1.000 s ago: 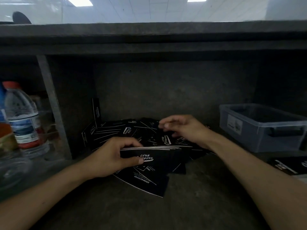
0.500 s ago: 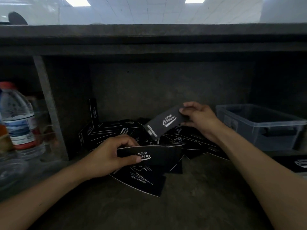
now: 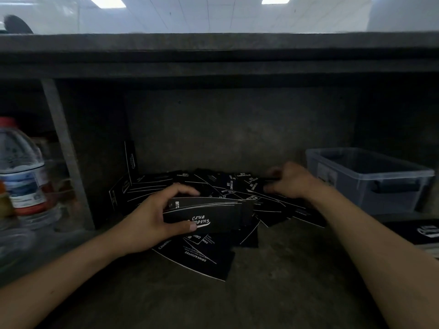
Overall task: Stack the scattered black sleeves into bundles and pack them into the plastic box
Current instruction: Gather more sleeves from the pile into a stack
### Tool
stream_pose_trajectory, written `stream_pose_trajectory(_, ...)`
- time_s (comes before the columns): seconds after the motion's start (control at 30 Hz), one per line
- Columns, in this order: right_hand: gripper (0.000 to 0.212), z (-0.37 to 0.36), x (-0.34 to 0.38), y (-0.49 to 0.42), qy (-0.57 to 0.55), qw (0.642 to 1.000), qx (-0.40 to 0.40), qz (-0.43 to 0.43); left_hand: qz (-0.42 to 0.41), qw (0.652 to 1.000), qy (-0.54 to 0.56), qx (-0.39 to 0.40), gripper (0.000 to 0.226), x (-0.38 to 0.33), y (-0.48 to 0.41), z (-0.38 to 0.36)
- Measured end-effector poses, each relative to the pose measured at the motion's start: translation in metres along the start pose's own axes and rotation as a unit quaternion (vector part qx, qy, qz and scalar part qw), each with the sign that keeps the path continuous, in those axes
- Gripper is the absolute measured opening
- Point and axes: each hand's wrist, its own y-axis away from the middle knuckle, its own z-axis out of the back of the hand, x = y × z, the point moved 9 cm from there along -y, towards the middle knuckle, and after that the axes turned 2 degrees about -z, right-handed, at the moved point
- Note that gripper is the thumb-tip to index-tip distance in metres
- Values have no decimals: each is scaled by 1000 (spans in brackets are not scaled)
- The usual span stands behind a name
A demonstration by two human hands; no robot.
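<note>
Head view of a concrete shelf (image 3: 261, 300) recess. The left hand (image 3: 152, 222) grasps a bundle of black sleeves (image 3: 213, 214): the thumb lies across the near face, its tip touching the white "CLUB CAMPING" print, and the other fingers curl over the top edge, so that the bundle stands on its long edge with its free end pointing toward the right hand (image 3: 291, 182). Directly below the left thumb a loose sleeve (image 3: 204, 260) printed "DRINK&COFFEE" lies flat on the shelf. Beyond the left fingertips, and between the two hands, spreads the pile of scattered sleeves (image 3: 221, 188), overlapping at many angles. The right hand is lowered onto the far right part of this pile with its fingers bent and pointing toward the left hand. It is motion-blurred, and a dark sleeve edge lies at the fingertips, but it cannot be told whether they pinch it or merely touch it. Behind the left fingers a single sleeve (image 3: 131, 160) leans upright against the side wall of the recess. The translucent plastic box (image 3: 370, 184) stands on the outer side of the right hand, near the wrist but apart from it, open at the top; what it holds cannot be made out. More printed sleeves (image 3: 425, 231) lie at the frame edge, nearer the viewer than the box. Well to the outer side of the left hand, past a grey post (image 3: 64, 153), stands a red-capped water bottle (image 3: 22, 172).
</note>
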Motion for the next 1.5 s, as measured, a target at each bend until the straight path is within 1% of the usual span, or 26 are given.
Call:
stream_pose_trajectory(0.03,49,-12,-6,2,90,995,53,-8,-7,1000,0,10,55,-2,1,-2)
stream_pose_trajectory(0.07,53,-20,-8,5,133,987,88,-8,-11,1000,-1,17,58,-5,1,-3)
stream_pose_trajectory(0.13,50,-21,-2,8,127,987,95,12,-20,1000,-10,17,62,-8,2,-3)
stream_pose_trajectory(0.2,40,-18,5,6,74,994,70,34,-26,999,-27,9,60,-10,2,-1)
stream_pose_trajectory(0.27,24,-8,6,0,-18,999,16,40,-19,999,-26,18,45,-9,2,-2)
stream_pose_trajectory(0.33,18,8,5,-4,-141,987,-66,39,-6,999,-22,34,24,-8,1,-5)
stream_pose_trajectory(0.4,20,20,6,-4,-294,949,-108,44,-4,999,-21,42,15,-6,1,-7)
stream_pose_trajectory(0.43,22,22,8,-2,-373,921,-100,44,-6,999,-18,46,15,-6,1,-8)
stream_pose_trajectory(0.5,25,20,18,2,-453,888,-54,58,-8,998,-13,56,18,-5,1,-10)
stream_pose_trajectory(0.63,23,10,29,10,-431,899,0,69,-3,998,-12,53,25,-1,0,-10)
stream_pose_trajectory(0.73,22,2,38,13,-408,908,40,87,3,999,-42,18,52,4,0,-3)
stream_pose_trajectory(0.8,19,-19,56,25,-374,908,153,113,11,999,-36,4,68,6,0,-1)
stream_pose_trajectory(0.83,19,-33,65,35,-368,893,229,121,12,1000,-25,5,73,7,0,-1)
stream_pose_trajectory(0.87,21,-41,71,41,-376,875,277,124,10,1000,-16,7,75,6,0,-2)
stream_pose_trajectory(0.9,25,-42,72,40,-409,860,284,114,4,1000,-13,9,72,3,0,-2)
stream_pose_trajectory(0.93,27,-37,65,30,-451,853,247,89,-3,1000,-16,13,65,0,0,-2)
stream_pose_trajectory(0.97,26,-30,50,17,-489,852,180,52,-10,999,-23,20,55,-3,0,-3)
stream_pose_trajectory(1.0,22,-21,30,5,-491,867,85,13,-15,999,-27,27,44,-6,0,-5)
stream_pose_trajectory(1.03,15,-9,8,-3,-430,903,-22,-15,-14,999,-26,34,34,-7,0,-6)
stream_pose_trajectory(1.07,9,1,-8,-6,-315,943,-97,-33,-8,999,-20,38,26,-7,1,-7)
stream_pose_trajectory(1.1,5,3,-14,-7,-207,971,-111,-40,-2,999,-15,40,22,-6,1,-8)
stream_pose_trajectory(1.13,20,-4,-17,-7,-121,988,-82,-51,1,999,-12,38,21,-6,1,-8)
stream_pose_trajectory(1.2,50,-22,-18,-2,-35,997,6,-64,2,999,-10,36,22,-5,1,-7)
stream_pose_trajectory(1.27,56,-25,-15,-2,-40,997,24,-66,2,999,-3,36,24,-4,1,-7)
stream_pose_trajectory(1.4,61,-16,-23,-11,-103,991,-21,-85,-4,1000,0,31,23,-4,0,-7)
stream_pose_trajectory(1.5,29,-1,-34,-16,-115,985,-86,-97,-4,1000,0,22,20,-3,0,-6)
